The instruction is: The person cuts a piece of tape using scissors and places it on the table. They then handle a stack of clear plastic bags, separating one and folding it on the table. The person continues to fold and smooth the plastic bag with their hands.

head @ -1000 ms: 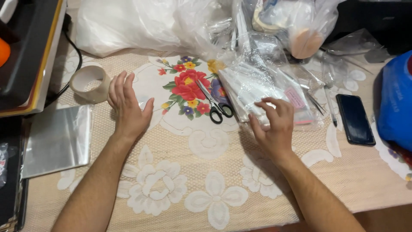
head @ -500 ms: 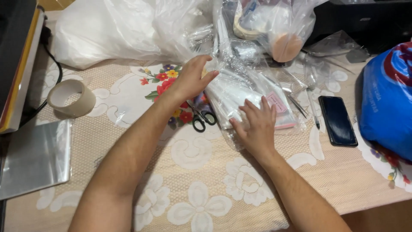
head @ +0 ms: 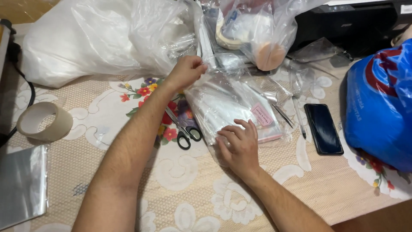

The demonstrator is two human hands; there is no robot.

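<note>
A table (head: 189, 202) covered with a beige lace cloth with white flowers fills the head view, its far edge crowded with plastic. A large white plastic bag (head: 98, 38) lies at the far left, and a clear bag (head: 262, 30) holding rolls of tape sits at the far middle before a black printer (head: 352, 21). The left hand (head: 186, 71) reaches to the far end of a stack of clear plastic sleeves (head: 227, 105) near the table's middle, its fingers curled and pinching the film there. The right hand (head: 238, 146) lies flat on the stack's near end, fingers spread and pressing down. Black-handled scissors (head: 184, 129) lie just left of the stack, partly under the left forearm. A roll of tape (head: 43, 121) stands near the left edge, a black phone (head: 323, 128) to the right of the stack, and a blue bag (head: 382, 103) at the right edge.
</note>
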